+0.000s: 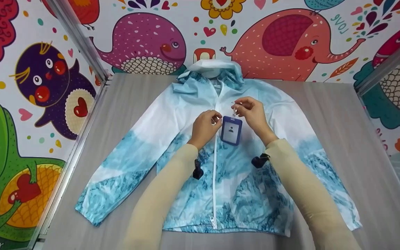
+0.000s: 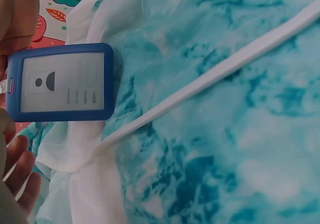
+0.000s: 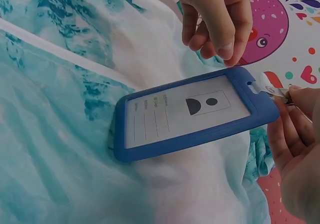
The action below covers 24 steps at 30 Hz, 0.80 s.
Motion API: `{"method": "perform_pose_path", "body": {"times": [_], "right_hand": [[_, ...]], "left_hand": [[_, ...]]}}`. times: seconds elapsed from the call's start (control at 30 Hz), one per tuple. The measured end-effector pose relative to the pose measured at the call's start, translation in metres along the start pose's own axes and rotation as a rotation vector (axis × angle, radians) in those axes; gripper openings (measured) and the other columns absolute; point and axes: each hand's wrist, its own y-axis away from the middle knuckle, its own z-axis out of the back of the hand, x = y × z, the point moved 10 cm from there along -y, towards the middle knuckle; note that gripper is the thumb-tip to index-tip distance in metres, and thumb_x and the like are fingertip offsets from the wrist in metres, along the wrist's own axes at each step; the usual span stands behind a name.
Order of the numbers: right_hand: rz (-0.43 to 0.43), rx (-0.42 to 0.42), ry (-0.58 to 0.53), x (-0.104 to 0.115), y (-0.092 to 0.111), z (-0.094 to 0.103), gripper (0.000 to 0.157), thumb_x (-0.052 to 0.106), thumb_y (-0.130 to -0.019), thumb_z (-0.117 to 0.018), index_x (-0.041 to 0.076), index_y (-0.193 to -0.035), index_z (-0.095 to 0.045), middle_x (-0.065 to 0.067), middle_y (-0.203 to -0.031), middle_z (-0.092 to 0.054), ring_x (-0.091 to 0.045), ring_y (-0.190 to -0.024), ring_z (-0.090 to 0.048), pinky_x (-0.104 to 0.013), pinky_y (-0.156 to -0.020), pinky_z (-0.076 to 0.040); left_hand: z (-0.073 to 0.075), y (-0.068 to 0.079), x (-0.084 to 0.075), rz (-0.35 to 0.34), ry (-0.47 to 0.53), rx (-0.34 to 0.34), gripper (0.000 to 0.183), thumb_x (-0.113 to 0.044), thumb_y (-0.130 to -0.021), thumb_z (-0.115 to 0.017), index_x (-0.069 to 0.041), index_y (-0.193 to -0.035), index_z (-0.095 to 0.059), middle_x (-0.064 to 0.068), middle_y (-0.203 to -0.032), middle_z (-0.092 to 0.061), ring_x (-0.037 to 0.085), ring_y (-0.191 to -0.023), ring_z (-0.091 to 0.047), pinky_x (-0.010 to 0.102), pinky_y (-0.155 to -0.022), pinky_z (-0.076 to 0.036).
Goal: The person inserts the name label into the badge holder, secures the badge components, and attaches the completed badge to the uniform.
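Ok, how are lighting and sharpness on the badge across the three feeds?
Head: brightest, but the badge is small, its fine print unreadable; left wrist: dimmer, muted colours, small print too soft to read; right wrist: also dim, the printed figure clear, smaller text blurred.

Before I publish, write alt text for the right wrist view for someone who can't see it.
A right hand pinches the clip of a blue-framed ID badge, holding it tilted over a white and turquoise jacket. A left hand shows at the top, close to the badge's edge, with a cartoon-printed wall behind.
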Motion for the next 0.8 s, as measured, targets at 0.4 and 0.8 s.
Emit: {"method": "perform_pose_path", "body": {"times": [0.4, 0.8], "right_hand": [[-0.098, 0.025, 0.02, -0.023, -0.016, 0.0, 0.025, 0.001, -0.096, -0.059, -0.013, -0.117, -0.061, -0.022, -0.1, -0.072, -0.014, -0.075, -0.065, -0.028, -0.074, -0.057], [-0.194, 0.025, 0.035, -0.07, -0.035, 0.0, 0.021, 0.002, -0.1, -0.052, -0.005, -0.119, -0.052, -0.024, -0.105, -0.069, -0.018, -0.076, -0.061, -0.025, -0.069, -0.052]], "left_hand": [[-0.021, -0.027, 0.013, 0.055, -0.051, 0.176, 0.017, -0.016, -0.096, -0.063, -0.013, -0.111, -0.07, 0.004, -0.108, -0.069, 0.02, -0.104, -0.061, 0.035, -0.095, -0.05], [-0.038, -0.047, 0.01, 0.049, -0.153, 0.202, 0.022, -0.017, -0.096, -0.065, -0.015, -0.116, -0.07, 0.002, -0.115, -0.07, 0.019, -0.107, -0.059, 0.034, -0.098, -0.049]]}}
